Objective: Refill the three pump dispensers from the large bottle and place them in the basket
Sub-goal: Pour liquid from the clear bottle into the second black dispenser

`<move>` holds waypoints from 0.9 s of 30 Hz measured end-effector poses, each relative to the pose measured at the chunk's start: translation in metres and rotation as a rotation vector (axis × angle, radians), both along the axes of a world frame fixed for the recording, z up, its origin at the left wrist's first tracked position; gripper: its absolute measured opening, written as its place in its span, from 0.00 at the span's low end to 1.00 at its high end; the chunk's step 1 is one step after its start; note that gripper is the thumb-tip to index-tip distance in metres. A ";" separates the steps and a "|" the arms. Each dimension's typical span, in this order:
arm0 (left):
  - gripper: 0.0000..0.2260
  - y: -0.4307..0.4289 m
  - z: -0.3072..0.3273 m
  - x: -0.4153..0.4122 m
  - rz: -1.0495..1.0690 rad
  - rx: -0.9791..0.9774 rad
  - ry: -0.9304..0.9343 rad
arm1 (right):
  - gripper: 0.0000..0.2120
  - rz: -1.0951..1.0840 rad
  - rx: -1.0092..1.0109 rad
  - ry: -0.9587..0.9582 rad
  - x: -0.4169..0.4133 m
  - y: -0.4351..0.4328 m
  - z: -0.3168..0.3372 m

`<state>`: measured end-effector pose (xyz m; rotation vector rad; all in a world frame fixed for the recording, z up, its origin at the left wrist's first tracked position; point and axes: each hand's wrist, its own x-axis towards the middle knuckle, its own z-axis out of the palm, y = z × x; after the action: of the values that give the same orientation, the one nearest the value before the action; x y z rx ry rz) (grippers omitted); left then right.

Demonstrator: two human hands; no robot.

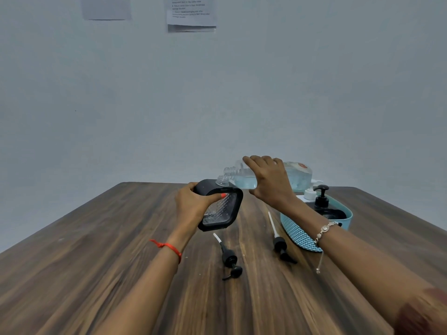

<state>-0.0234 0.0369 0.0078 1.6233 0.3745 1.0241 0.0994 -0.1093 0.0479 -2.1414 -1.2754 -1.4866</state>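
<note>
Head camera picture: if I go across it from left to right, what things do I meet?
left hand gripping the black dispenser → pump with the long tube, lying on the table → blue basket

Printed wall notices (191, 13) too blurred to read; red bottle label (302, 165) illegible.

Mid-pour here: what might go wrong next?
Spill: the large bottle, tipped almost flat in the right hand, has its mouth beside the narrow neck of the dispenser, itself tilted in the left hand. Overflow could also wet the two loose pump heads lying on the table below.
</note>
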 end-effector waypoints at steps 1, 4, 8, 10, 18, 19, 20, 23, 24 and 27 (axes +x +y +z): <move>0.17 -0.001 0.000 0.000 0.001 -0.001 -0.003 | 0.38 -0.002 0.000 0.001 0.000 0.000 0.000; 0.17 -0.002 -0.001 0.000 0.004 -0.005 -0.006 | 0.38 -0.006 -0.002 0.009 0.001 0.000 -0.002; 0.17 -0.001 -0.003 0.001 -0.005 -0.014 -0.006 | 0.37 -0.009 -0.006 0.009 0.002 0.000 -0.003; 0.17 -0.002 -0.003 0.000 -0.005 -0.015 -0.009 | 0.37 -0.012 -0.006 0.006 0.003 0.000 -0.003; 0.15 -0.008 -0.001 -0.004 0.005 -0.001 -0.016 | 0.38 -0.016 -0.011 -0.007 0.004 -0.001 -0.004; 0.15 -0.008 -0.001 -0.004 0.004 -0.004 -0.017 | 0.38 -0.015 -0.013 -0.007 0.004 -0.001 -0.004; 0.16 -0.007 -0.001 -0.004 0.003 -0.006 -0.015 | 0.38 -0.015 -0.015 -0.006 0.004 -0.001 -0.005; 0.17 -0.007 -0.003 -0.005 0.003 -0.005 -0.007 | 0.38 -0.018 -0.020 -0.009 0.004 0.000 -0.005; 0.17 -0.006 -0.004 -0.004 0.005 -0.005 -0.007 | 0.38 -0.019 -0.021 -0.009 0.004 0.000 -0.006; 0.17 -0.005 -0.005 -0.004 0.010 -0.009 -0.006 | 0.38 -0.025 -0.023 -0.020 0.004 0.000 -0.007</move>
<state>-0.0275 0.0317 0.0025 1.6117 0.3825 1.0334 0.1035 -0.1093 0.0411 -2.1696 -1.2829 -1.5146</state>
